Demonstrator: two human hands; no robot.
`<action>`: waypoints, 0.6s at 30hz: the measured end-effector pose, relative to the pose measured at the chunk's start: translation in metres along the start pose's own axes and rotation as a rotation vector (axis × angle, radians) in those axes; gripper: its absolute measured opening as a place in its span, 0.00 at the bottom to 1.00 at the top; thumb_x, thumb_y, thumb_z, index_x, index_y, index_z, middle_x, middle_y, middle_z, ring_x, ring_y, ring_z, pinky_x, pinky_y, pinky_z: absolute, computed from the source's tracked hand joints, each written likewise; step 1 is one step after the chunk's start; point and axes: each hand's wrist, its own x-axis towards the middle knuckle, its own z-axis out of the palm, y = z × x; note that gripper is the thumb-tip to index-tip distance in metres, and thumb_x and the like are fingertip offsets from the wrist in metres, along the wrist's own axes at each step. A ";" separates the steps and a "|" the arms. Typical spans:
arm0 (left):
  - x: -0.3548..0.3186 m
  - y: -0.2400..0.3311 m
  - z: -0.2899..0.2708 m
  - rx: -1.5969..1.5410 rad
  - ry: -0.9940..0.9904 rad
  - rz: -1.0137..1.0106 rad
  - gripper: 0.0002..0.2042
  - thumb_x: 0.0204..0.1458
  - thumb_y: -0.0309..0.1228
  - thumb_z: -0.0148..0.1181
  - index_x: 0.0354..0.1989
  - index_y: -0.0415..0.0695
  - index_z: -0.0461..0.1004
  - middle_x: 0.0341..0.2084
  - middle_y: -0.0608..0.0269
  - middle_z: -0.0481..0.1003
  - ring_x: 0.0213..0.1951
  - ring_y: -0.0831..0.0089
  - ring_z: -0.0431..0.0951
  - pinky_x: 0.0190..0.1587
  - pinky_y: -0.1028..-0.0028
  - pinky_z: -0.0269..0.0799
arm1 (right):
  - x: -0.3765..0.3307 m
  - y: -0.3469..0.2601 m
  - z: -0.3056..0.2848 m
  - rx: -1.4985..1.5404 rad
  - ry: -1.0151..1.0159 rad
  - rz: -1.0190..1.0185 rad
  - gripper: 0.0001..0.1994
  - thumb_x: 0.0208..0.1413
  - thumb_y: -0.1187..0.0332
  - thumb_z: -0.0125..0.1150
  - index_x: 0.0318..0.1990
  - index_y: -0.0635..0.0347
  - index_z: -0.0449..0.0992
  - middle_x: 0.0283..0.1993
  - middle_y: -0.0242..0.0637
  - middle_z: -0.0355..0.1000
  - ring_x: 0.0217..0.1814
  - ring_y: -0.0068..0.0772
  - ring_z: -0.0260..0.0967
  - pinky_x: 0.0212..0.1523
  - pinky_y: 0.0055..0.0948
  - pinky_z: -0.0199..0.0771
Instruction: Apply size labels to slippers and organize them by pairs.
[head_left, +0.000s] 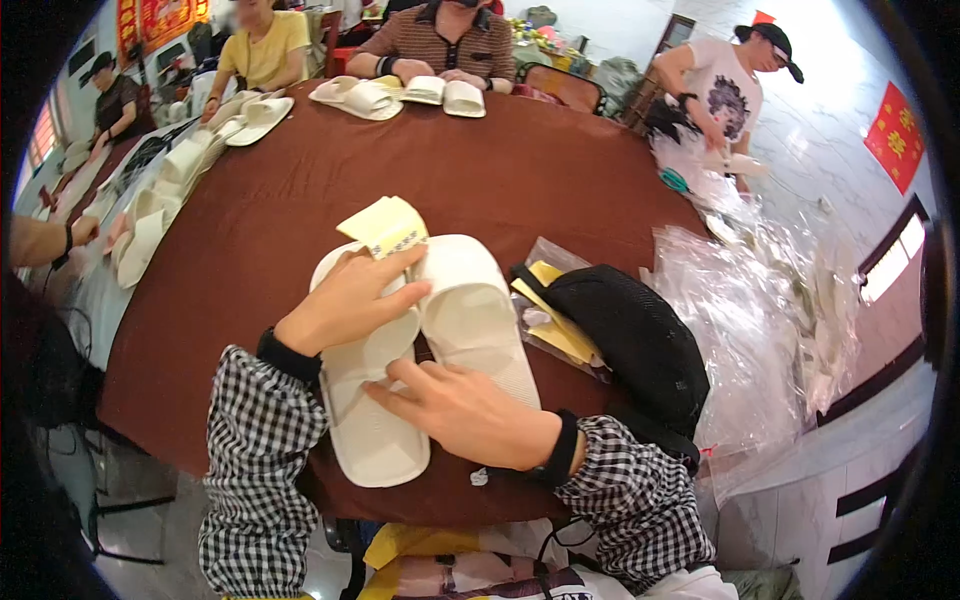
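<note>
Lying side by side on the brown round table (300,200), two white slippers (420,340) are sitting right in front of the person, touching each other along their inner edges, toes pointing away from the table's near rim. The left hand (345,305) is resting flat on the left slipper, fingers spread and loosely extended, its fingertips reaching across to the strap of the right one; it is pressing rather than gripping. The right hand (460,405) is lying over the heel ends of the pair, fingers open and pointing left, touching the soles without closing round anything. Just beyond the slippers' toes, a folded yellow card (385,225) is standing partly upright, touching the pair. Just right of the slippers, a clear plastic bag (555,320) is holding more yellow cards, and a black mesh cap (630,335) is lying partly over that bag. Farther right of the slippers, a heap of empty-looking clear plastic bags (760,300) is spilling past the table's edge. Along the far and left rims of the table, more white slippers (360,97) are lying in pairs and rows before other seated people.
</note>
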 end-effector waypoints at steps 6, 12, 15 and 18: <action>0.003 0.006 0.000 -0.026 -0.027 -0.032 0.24 0.59 0.41 0.57 0.59 0.37 0.70 0.39 0.41 0.79 0.42 0.49 0.80 0.47 0.61 0.72 | -0.009 0.009 0.001 0.020 0.033 -0.011 0.28 0.50 0.80 0.53 0.63 0.62 0.67 0.51 0.42 0.64 0.47 0.41 0.72 0.45 0.36 0.75; 0.002 0.006 0.002 -0.037 0.000 0.006 0.24 0.58 0.38 0.58 0.59 0.35 0.70 0.47 0.42 0.77 0.49 0.51 0.77 0.52 0.62 0.71 | -0.004 0.006 0.010 -0.055 0.119 -0.055 0.21 0.54 0.72 0.53 0.57 0.65 0.71 0.47 0.42 0.63 0.44 0.38 0.72 0.48 0.37 0.74; 0.004 0.006 0.002 -0.053 -0.046 -0.048 0.27 0.57 0.39 0.60 0.60 0.34 0.69 0.49 0.42 0.76 0.51 0.51 0.77 0.54 0.62 0.70 | -0.008 0.008 0.009 -0.037 0.086 -0.046 0.25 0.53 0.74 0.54 0.61 0.65 0.67 0.48 0.42 0.63 0.41 0.39 0.71 0.43 0.35 0.75; 0.003 0.003 0.003 0.029 -0.013 0.056 0.30 0.53 0.41 0.65 0.61 0.34 0.68 0.51 0.41 0.75 0.54 0.50 0.75 0.56 0.62 0.69 | -0.012 0.015 0.007 0.038 0.094 -0.066 0.23 0.52 0.75 0.55 0.58 0.65 0.68 0.49 0.42 0.64 0.42 0.42 0.72 0.43 0.37 0.75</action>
